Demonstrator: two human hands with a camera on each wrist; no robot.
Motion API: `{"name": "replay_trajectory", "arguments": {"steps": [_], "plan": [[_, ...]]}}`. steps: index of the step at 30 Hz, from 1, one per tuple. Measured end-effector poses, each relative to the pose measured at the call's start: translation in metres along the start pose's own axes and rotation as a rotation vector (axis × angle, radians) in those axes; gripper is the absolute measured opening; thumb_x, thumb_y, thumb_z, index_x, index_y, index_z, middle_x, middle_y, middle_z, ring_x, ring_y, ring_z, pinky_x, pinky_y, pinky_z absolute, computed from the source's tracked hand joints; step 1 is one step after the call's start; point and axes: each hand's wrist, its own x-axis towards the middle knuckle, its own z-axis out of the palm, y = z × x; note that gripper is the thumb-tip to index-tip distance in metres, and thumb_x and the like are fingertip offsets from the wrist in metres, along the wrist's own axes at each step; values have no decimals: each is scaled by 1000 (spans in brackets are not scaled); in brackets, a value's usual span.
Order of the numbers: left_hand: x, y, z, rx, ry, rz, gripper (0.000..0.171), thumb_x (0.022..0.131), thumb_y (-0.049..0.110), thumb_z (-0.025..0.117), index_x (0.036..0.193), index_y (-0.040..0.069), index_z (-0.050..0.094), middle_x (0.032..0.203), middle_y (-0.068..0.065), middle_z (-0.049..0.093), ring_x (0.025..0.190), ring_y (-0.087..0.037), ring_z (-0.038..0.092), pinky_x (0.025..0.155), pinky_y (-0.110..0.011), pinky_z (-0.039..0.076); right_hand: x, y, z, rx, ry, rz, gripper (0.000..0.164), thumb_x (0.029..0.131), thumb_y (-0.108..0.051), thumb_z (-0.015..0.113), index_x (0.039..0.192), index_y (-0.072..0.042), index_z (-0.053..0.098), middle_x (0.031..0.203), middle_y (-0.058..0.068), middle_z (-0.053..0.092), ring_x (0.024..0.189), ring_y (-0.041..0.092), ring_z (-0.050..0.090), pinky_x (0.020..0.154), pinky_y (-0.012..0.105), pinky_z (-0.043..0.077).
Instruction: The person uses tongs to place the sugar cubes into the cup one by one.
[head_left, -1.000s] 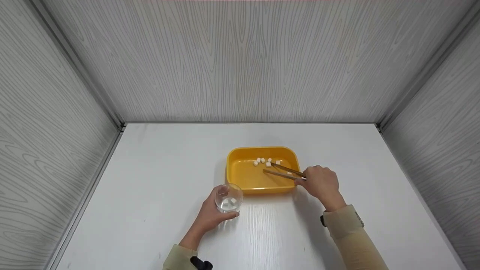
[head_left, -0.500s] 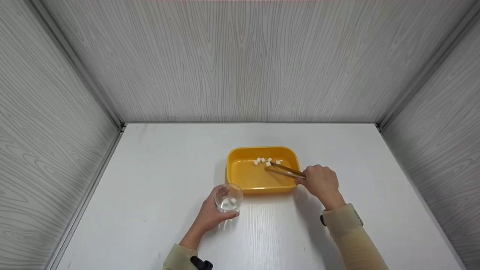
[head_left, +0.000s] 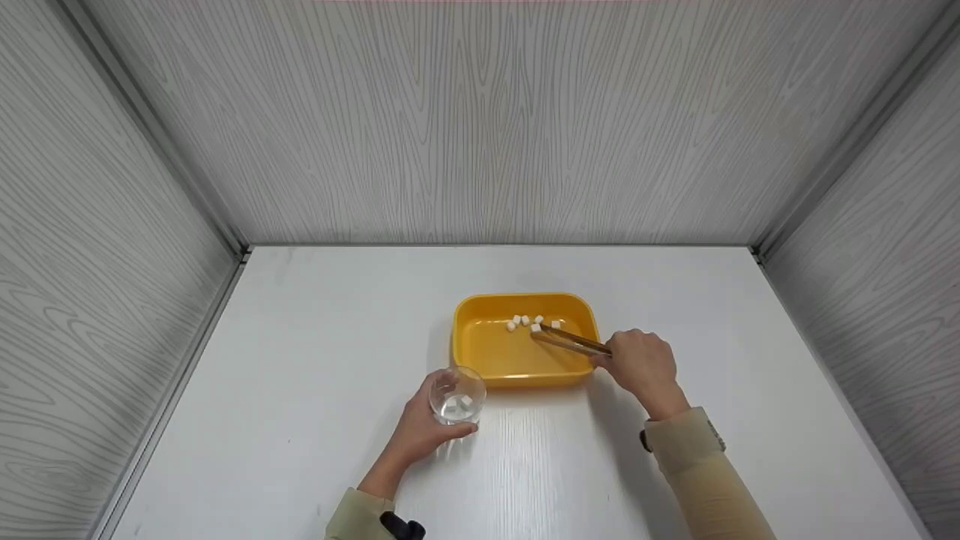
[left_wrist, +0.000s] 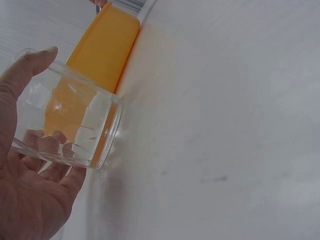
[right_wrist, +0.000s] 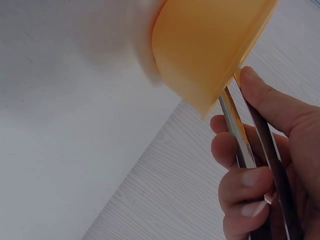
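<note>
My left hand (head_left: 421, 429) curls round a clear glass (head_left: 458, 397) just in front of the yellow tray's near left corner. A few small white pieces show at the bottom of the glass. In the right wrist view, my right hand (right_wrist: 280, 145) grips metal tongs (right_wrist: 265, 135) between thumb and fingers. Their arms reach over the right rim of the yellow tray (head_left: 525, 377), and the tips close in on a white cube (head_left: 535, 328). Whether both tips touch that cube is too small to tell.
Several other white cubes lie toward the back of the tray, among them one cube (head_left: 556, 325) right of the tong tips. The tray stands on a white table (head_left: 337, 337), with grey wood-patterned panels (head_left: 480, 120) behind and at both sides.
The tong arms have come closer together around the white cube, the near arm moving up toward the far one. The left hand and glass have stayed in place.
</note>
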Motion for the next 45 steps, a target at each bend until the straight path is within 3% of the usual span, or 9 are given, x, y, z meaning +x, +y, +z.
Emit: {"name": "replay_trajectory", "arguments": {"steps": [21, 31, 37, 45], "plan": [[-1, 1, 1, 12, 6, -16, 89, 66, 25, 92, 138, 14, 42, 140, -8, 53, 132, -29, 46, 112, -51, 30, -1, 5, 3, 18, -12, 0, 31, 82, -38, 78, 79, -7, 75, 60, 0, 55, 50, 19, 44, 44, 32, 41], [0, 1, 1, 12, 9, -14, 87, 66, 23, 92, 138, 15, 43, 138, -7, 54, 130, -29, 47, 111, -53, 33, -11, 5, -11, 95, 41, -72, 24, 82, -38, 78, 79, -14, 77, 57, -3, 52, 49, 16, 39, 42, 29, 33], [1, 1, 1, 14, 6, -12, 87, 67, 24, 92, 138, 14, 43, 138, -7, 54, 130, -29, 47, 111, -53, 33, -20, -7, -20, 185, 19, -117, 20, 84, -36, 77, 87, -16, 78, 57, -6, 46, 50, 14, 37, 45, 28, 30], [2, 1, 0, 9, 8, -18, 86, 66, 24, 92, 137, 16, 44, 137, -6, 54, 129, -29, 47, 111, -53, 33, -37, -25, -31, 287, 26, -215, 20, 80, -40, 79, 80, -20, 75, 58, -11, 47, 49, 7, 36, 46, 23, 30]]}}
